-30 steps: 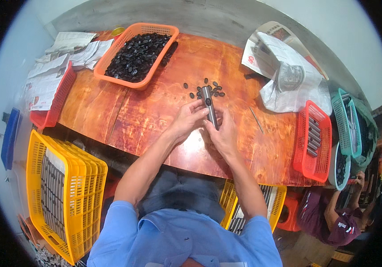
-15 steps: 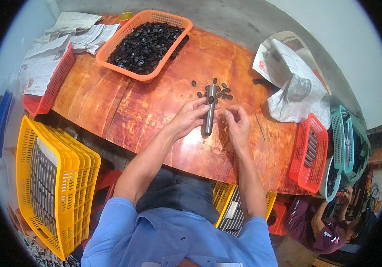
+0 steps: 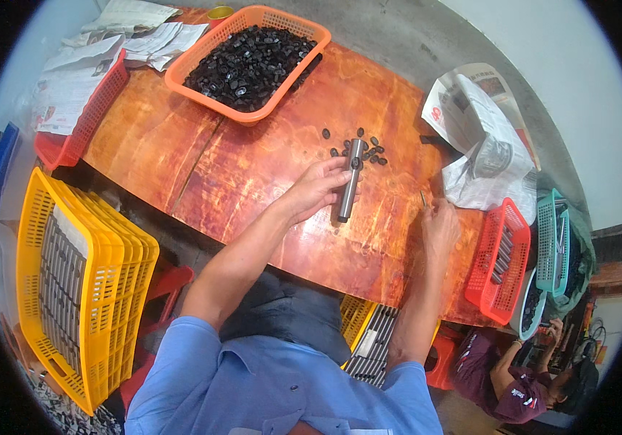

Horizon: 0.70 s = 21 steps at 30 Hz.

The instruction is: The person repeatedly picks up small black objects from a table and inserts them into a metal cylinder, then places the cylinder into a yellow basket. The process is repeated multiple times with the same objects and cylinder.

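Observation:
My left hand (image 3: 324, 187) is closed around a shiny metal tube (image 3: 350, 190), held tilted above the table. A black oval piece sits in the tube's side near its upper end, and the lower end is dark. To the right, my right hand (image 3: 441, 228) pinches a thin rod (image 3: 424, 198), whose tip sticks out past the fingers. Several loose black oval pieces (image 3: 374, 151) lie on the wooden table (image 3: 267, 181) just beyond the tube.
An orange basket (image 3: 253, 116) of black pieces stands at the far left. Newspaper (image 3: 481, 138) lies at the far right, beside a red basket (image 3: 498, 261) of metal tubes. Stacked yellow crates (image 3: 119, 290) stand at the left. A person in a maroon shirt (image 3: 503, 377) is at the lower right.
My right hand has moved right, away from the tube, and taken hold of the thin rod that lay on the table. The left hand still holds the tube, now tilted slightly more.

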Each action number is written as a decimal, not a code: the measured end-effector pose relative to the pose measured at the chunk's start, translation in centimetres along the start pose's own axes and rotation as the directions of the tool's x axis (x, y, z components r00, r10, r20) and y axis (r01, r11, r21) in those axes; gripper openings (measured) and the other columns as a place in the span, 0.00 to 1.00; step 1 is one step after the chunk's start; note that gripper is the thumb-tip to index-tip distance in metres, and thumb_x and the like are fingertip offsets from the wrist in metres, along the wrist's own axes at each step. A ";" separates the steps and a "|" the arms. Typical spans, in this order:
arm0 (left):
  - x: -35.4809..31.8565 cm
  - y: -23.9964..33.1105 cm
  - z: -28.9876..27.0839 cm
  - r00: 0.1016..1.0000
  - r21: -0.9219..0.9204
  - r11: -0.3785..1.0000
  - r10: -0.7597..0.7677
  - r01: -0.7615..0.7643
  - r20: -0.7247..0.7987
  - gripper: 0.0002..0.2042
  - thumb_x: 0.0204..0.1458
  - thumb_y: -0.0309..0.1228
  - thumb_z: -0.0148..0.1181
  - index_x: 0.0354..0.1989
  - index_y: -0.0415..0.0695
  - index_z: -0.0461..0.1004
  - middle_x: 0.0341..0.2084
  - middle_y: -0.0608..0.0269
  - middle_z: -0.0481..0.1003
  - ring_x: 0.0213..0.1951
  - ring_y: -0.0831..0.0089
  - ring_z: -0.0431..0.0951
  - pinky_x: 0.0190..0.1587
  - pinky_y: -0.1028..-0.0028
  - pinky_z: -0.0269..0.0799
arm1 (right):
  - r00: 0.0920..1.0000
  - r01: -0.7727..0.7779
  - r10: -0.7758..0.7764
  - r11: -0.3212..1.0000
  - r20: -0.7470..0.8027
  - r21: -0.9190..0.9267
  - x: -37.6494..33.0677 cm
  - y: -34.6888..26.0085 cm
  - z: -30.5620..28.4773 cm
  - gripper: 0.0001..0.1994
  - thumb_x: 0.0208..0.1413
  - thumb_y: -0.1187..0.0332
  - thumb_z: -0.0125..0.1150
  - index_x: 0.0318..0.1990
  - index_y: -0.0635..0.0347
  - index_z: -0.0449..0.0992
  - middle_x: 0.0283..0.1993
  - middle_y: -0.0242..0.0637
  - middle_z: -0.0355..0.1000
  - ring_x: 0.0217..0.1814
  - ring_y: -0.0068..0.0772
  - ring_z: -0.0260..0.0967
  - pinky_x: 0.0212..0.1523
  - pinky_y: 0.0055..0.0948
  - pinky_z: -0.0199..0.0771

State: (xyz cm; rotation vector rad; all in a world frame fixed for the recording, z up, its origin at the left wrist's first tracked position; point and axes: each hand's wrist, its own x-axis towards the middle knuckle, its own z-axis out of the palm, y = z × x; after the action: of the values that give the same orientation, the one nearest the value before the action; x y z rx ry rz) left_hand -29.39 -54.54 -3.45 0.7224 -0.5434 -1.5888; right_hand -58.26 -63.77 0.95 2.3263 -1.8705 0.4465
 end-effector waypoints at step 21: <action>-0.1 0.4 0.4 1.000 -0.022 1.000 -0.008 0.008 -0.005 0.24 0.67 0.31 0.59 0.68 0.36 0.64 0.52 0.52 0.77 0.51 0.62 0.83 0.57 0.61 0.82 | 0.995 -0.063 0.059 0.997 0.080 0.037 -0.7 0.3 0.3 0.06 0.55 0.68 0.65 0.37 0.61 0.81 0.41 0.48 0.79 0.47 0.55 0.77 0.47 0.52 0.75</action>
State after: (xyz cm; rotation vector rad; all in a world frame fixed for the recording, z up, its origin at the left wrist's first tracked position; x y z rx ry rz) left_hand -29.35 -54.50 -2.85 0.7131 -0.5196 -1.5978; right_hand -58.62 -63.27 0.38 2.3500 -1.9906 0.4085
